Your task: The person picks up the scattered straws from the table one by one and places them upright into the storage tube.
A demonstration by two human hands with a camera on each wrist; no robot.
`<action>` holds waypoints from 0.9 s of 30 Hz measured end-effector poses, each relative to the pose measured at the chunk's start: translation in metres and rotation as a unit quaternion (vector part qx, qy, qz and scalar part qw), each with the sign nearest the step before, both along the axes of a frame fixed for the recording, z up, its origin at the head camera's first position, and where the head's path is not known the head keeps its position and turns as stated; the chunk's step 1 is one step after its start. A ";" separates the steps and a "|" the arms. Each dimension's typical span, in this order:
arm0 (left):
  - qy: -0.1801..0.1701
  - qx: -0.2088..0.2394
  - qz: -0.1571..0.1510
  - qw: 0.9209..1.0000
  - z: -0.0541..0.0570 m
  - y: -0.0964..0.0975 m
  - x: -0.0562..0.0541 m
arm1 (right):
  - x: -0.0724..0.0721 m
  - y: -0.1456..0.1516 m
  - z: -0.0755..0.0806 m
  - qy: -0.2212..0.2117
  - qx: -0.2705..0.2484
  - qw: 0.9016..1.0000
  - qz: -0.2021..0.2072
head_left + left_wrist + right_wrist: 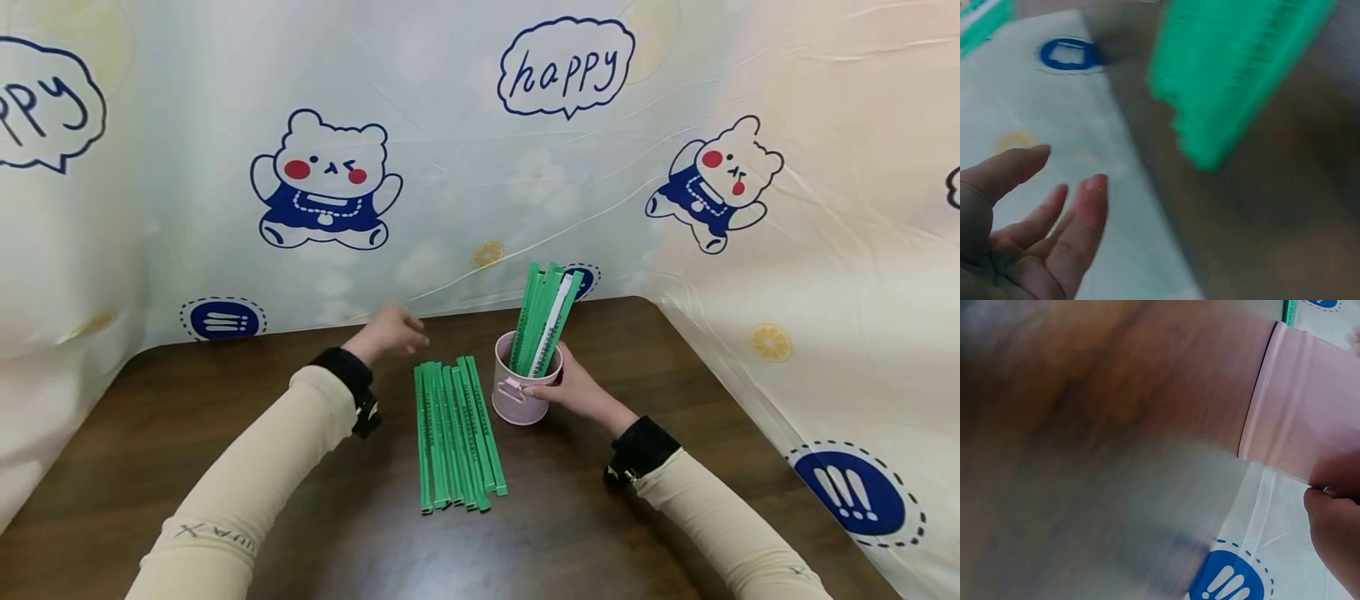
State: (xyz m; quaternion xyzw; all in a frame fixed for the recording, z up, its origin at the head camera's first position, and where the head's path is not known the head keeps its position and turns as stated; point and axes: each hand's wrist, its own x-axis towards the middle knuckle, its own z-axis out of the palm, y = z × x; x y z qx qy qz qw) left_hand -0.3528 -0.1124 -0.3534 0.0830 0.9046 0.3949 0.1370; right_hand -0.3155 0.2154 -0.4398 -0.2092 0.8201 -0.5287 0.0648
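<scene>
A small pink bucket (517, 402) with a handle on its side stands on the table, and my right hand (576, 387) grips it from the right, thumb across the front. In the right wrist view, part of that hand (1335, 531) shows against the pink wall (1316, 400) of the bucket. Several long, thin green packets (542, 321) with dark print stand in it, one showing a white face. More green packets (453, 437) lie side by side left of the bucket. Above their far ends, to the left, my left hand (392, 332) is in the air, holding nothing, its fingers (1079, 240) loosely bent.
A dark brown wooden table (360, 517) carries everything. Behind it and along the sides hangs a pale cloth (450, 183) printed with bears and lettering, meeting the table's far edge close behind the bucket.
</scene>
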 end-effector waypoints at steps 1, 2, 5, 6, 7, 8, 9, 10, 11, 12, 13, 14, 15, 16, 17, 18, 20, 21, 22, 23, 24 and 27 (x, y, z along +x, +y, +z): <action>-0.019 -0.013 -0.005 1.000 -0.007 -0.004 0.002 | -0.001 0.000 0.000 0.003 0.004 1.000 0.001; -0.036 -0.022 -0.008 0.999 -0.014 -0.008 0.005 | -0.001 0.000 0.000 0.002 0.006 1.000 -0.001; -0.073 -0.025 0.004 0.997 -0.031 -0.010 0.011 | -0.001 -0.001 0.002 -0.001 0.009 1.000 -0.001; -0.074 -0.031 0.005 0.997 -0.035 -0.010 0.012 | 0.000 -0.001 0.002 -0.001 0.009 1.000 0.000; -0.073 -0.040 0.006 0.997 -0.038 -0.008 0.013 | 0.000 -0.001 0.002 0.000 0.009 1.000 0.000; -0.072 -0.046 0.008 0.996 -0.041 -0.006 0.014 | 0.000 -0.001 0.003 -0.003 0.006 1.000 -0.002; -0.068 -0.055 0.012 0.996 -0.044 -0.004 0.014 | 0.000 -0.001 0.004 -0.004 0.004 1.000 -0.002; -0.061 -0.067 0.012 0.996 -0.045 -0.002 0.014 | 0.000 0.000 0.004 -0.005 0.001 1.000 -0.003; -0.055 -0.076 0.014 0.995 -0.047 0.001 0.014 | 0.000 0.000 0.004 -0.005 0.001 1.000 -0.004; -0.049 -0.085 0.016 0.995 -0.048 0.002 0.013 | 0.000 0.000 0.004 -0.006 0.000 1.000 -0.005; -0.042 -0.091 0.020 0.995 -0.049 0.004 0.013 | 0.000 0.000 0.004 -0.004 0.002 1.000 -0.005; -0.036 -0.095 0.024 0.995 -0.050 0.005 0.013 | 0.000 0.000 0.004 -0.006 0.001 1.000 -0.007; -0.030 -0.098 0.031 0.994 -0.051 0.006 0.013 | 0.000 0.000 0.004 -0.004 0.005 1.000 -0.007; -0.025 -0.100 0.033 0.994 -0.052 0.007 0.013 | 0.000 0.000 0.003 -0.002 0.009 1.000 -0.007; -0.022 -0.101 0.036 0.994 -0.053 0.008 0.013 | 0.000 0.000 0.003 0.000 0.014 1.000 -0.006; -0.020 -0.102 0.038 0.994 -0.055 0.008 0.014 | 0.001 0.000 0.002 0.003 0.017 1.000 -0.005; -0.018 -0.099 0.044 0.994 -0.059 0.009 0.014 | 0.002 0.001 0.001 0.000 0.020 1.000 -0.006; -0.017 -0.098 0.047 0.994 -0.062 0.010 0.013 | 0.002 0.001 0.001 0.002 0.022 1.000 -0.005; -0.014 -0.098 0.046 0.994 -0.064 0.011 0.013 | 0.002 0.001 0.001 0.000 0.020 1.000 -0.005; -0.011 -0.097 0.051 0.994 -0.065 0.012 0.013 | 0.003 0.001 0.001 0.000 0.017 1.000 -0.002; -0.008 -0.097 0.056 0.994 -0.067 0.013 0.013 | 0.003 0.001 0.001 -0.001 0.015 1.000 -0.003; 0.002 -0.105 0.073 0.992 -0.070 0.016 0.012 | 0.003 0.001 0.001 0.006 0.013 1.000 -0.002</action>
